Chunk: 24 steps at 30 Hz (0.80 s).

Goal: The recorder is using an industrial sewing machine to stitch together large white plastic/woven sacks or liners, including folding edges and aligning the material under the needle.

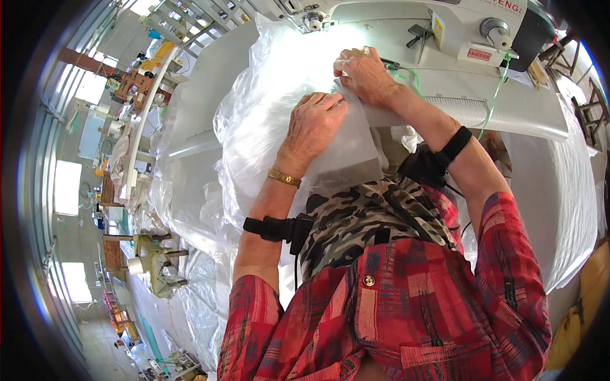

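Note:
A heap of thin, see-through plastic sheeting [254, 114] covers the table in front of me and hangs toward my lap. My left hand [316, 124], below a gold watch band, presses down with bent fingers and grips the plastic near its right edge. Just above and to its right, my right hand [365, 77] has its fingers curled and pinches the same sheeting. The fingertips of both are partly hidden. Bright light washes out the plastic beyond them. Beside the right hand lies a small dark tool [391, 65], perhaps thread snips, near some green thread [413, 79].
At the far side stands a white sewing machine [467, 38], its needle area [314, 23] beyond the plastic. Green thread [494, 95] hangs from its knob. A ruler scale [454, 100] runs along the table [521, 101]. More plastic [549, 203] drapes at the right; a stool [155, 263] stands left.

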Available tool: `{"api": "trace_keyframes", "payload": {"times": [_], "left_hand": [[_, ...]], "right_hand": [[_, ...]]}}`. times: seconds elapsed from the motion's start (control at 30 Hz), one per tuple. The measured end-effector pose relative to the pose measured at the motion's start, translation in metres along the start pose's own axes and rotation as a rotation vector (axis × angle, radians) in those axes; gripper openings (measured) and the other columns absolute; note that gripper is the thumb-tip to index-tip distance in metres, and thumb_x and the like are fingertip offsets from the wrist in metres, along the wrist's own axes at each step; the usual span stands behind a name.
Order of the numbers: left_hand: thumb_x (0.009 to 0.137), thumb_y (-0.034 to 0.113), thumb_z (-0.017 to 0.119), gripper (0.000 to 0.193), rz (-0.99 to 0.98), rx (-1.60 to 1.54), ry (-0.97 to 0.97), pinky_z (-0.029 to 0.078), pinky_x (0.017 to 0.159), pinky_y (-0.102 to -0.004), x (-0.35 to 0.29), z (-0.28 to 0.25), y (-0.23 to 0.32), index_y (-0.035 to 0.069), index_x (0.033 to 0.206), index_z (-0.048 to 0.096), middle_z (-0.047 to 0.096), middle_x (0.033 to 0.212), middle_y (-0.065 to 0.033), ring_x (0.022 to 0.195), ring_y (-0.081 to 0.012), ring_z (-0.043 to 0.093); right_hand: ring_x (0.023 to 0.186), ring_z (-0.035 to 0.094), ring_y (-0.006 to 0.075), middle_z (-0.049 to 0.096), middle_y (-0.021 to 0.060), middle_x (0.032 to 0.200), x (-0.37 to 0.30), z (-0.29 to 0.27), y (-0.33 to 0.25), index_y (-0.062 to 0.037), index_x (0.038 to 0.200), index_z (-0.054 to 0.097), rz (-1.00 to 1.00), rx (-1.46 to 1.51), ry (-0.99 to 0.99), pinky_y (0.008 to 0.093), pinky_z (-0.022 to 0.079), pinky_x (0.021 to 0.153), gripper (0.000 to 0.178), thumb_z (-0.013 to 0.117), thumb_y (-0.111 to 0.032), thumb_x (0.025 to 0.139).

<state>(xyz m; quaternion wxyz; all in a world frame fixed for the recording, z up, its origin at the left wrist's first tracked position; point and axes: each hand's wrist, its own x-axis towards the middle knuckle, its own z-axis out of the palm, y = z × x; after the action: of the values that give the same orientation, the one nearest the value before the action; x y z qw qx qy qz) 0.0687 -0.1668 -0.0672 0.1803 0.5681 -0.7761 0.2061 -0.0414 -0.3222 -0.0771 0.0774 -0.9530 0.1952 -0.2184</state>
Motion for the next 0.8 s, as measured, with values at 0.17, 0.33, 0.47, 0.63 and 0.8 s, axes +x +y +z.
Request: {"api": "trace_keyframes", "payload": {"times": [0.17,0.33,0.47,0.63,0.8], "left_hand": [[0.083,0.006,0.065,0.013,-0.027,-0.133,0.048,0.052,0.084,-0.0368,-0.002,0.004,-0.003,0.001,0.094,0.068,0.069,0.104,-0.0084,0.095,-0.0261,0.064],[0.083,0.007,0.066,0.012,-0.098,-0.203,0.059,0.053,0.083,-0.0364,0.001,0.004,0.002,0.001,0.093,0.069,0.069,0.104,-0.0091,0.092,-0.0272,0.066],[0.083,0.007,0.067,0.011,-0.089,-0.212,0.043,0.053,0.080,-0.0367,0.003,0.006,0.007,0.001,0.091,0.069,0.069,0.101,-0.0090,0.090,-0.0269,0.066],[0.082,0.006,0.067,0.011,-0.025,-0.158,0.038,0.053,0.079,-0.0375,0.001,0.003,0.006,0.002,0.092,0.069,0.069,0.099,-0.0080,0.089,-0.0267,0.066],[0.081,0.005,0.067,0.014,-0.009,-0.155,0.042,0.054,0.083,-0.0364,-0.007,0.006,0.002,0.002,0.095,0.068,0.069,0.104,-0.0074,0.096,-0.0258,0.066]], "right_hand": [[0.110,0.054,0.0231,0.057,0.0069,0.106,0.001,0.001,0.000,-0.0097,0.103,0.063,0.020,0.003,-0.016,0.0436,0.037,0.095,0.015,0.061,-0.019,0.090],[0.115,0.052,0.0240,0.056,0.0096,0.113,0.001,0.003,0.001,-0.0087,0.117,0.058,0.074,0.019,0.031,0.0449,0.038,0.097,0.030,0.062,-0.021,0.090],[0.118,0.051,0.0248,0.056,0.0104,0.117,0.001,0.006,0.000,-0.0091,0.123,0.054,0.117,-0.012,0.028,0.0453,0.038,0.099,0.037,0.062,-0.022,0.090],[0.120,0.049,0.0290,0.056,0.0126,0.122,-0.012,0.008,-0.001,-0.0096,0.127,0.052,0.094,0.059,0.091,0.0462,0.036,0.102,0.042,0.063,-0.025,0.090],[0.094,0.062,0.0297,0.065,0.0124,0.095,-0.070,-0.016,-0.027,-0.0052,0.108,0.061,0.000,0.184,0.432,0.0409,0.048,0.078,0.027,0.064,-0.024,0.089]]}}
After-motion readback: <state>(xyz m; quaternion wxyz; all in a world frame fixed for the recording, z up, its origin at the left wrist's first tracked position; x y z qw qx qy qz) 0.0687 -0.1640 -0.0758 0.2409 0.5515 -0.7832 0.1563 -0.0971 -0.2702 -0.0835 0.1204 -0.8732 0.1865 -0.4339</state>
